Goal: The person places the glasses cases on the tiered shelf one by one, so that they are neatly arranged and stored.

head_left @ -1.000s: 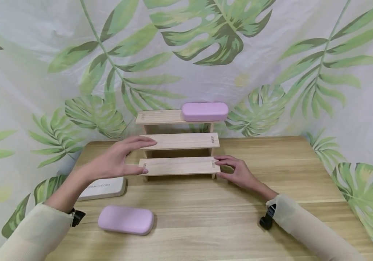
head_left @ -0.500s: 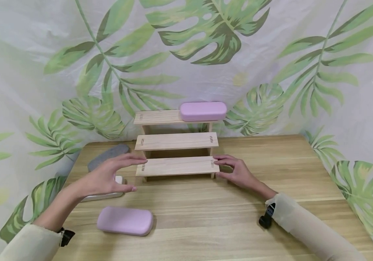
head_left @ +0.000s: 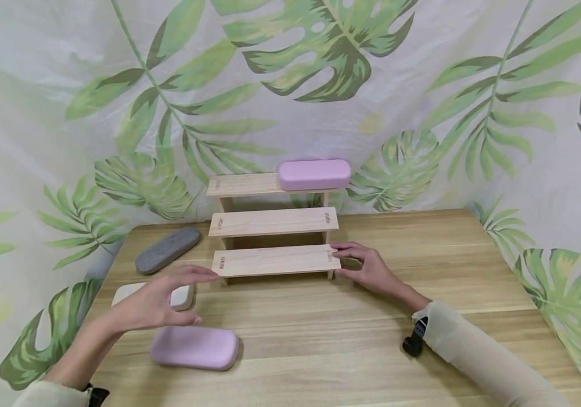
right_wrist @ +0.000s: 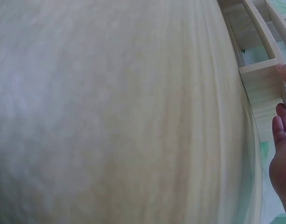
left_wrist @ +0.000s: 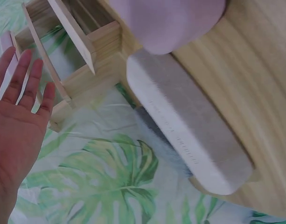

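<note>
My left hand (head_left: 160, 299) hovers with spread fingers, thumb apart, above the white glasses case (head_left: 183, 298) and just behind a lilac glasses case (head_left: 194, 347) on the table. In the left wrist view its palm (left_wrist: 14, 140) shows with nothing held. At the right end of the lowest board of a three-tier wooden shelf (head_left: 275, 260), my right hand (head_left: 369, 268) grips the end between thumb and fingers. The right wrist view catches only part of that hand (right_wrist: 282, 158) against the shelf's side panel. Another lilac glasses case (head_left: 316, 174) lies on the top tier's right half.
A grey glasses case (head_left: 168, 250) lies at the back left of the wooden table (head_left: 372, 345), left of the shelf. A leaf-print cloth (head_left: 412, 85) hangs behind the table and along its sides.
My left hand has drawn back from the shelf's left end toward the front left, uncovering the grey case. The right hand stays at the shelf's right end.
</note>
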`<act>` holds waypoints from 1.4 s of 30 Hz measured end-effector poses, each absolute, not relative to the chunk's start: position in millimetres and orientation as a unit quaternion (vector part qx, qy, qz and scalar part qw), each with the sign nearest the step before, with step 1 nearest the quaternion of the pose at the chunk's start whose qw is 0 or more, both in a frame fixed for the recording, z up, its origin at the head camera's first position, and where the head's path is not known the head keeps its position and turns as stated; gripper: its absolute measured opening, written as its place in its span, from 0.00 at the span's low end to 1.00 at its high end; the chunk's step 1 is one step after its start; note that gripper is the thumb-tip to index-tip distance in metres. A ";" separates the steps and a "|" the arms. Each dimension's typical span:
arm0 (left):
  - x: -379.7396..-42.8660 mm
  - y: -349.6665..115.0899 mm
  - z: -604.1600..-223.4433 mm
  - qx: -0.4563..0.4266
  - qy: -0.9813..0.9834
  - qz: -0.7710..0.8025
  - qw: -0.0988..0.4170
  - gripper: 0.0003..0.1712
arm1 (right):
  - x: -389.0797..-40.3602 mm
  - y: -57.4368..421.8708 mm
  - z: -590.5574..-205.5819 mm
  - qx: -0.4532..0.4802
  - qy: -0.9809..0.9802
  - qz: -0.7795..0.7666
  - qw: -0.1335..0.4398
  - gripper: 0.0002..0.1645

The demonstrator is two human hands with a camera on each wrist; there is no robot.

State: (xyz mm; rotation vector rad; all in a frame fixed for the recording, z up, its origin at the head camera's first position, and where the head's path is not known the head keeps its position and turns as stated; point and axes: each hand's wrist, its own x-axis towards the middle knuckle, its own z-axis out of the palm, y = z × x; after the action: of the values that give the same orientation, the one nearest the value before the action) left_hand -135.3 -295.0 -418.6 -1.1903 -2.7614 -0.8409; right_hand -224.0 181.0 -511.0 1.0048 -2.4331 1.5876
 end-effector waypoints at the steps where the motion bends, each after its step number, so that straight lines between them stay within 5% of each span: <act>1: -133.5 -296.3 -420.8 -0.378 -0.886 -0.267 0.008 0.44 | -223.8 180.8 -511.0 0.326 -0.792 0.515 0.033 0.25; 42: -102.7 -328.6 -491.1 -0.396 -0.872 -0.286 -0.006 0.50 | -222.9 181.0 -508.9 0.317 -0.791 0.522 0.028 0.25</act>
State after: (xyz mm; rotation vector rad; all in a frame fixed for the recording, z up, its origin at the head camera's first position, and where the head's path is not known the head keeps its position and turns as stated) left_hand -102.7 -328.6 -491.1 -1.2501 -2.7508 -0.9011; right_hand -222.9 181.0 -508.9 0.9776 -2.4431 1.6124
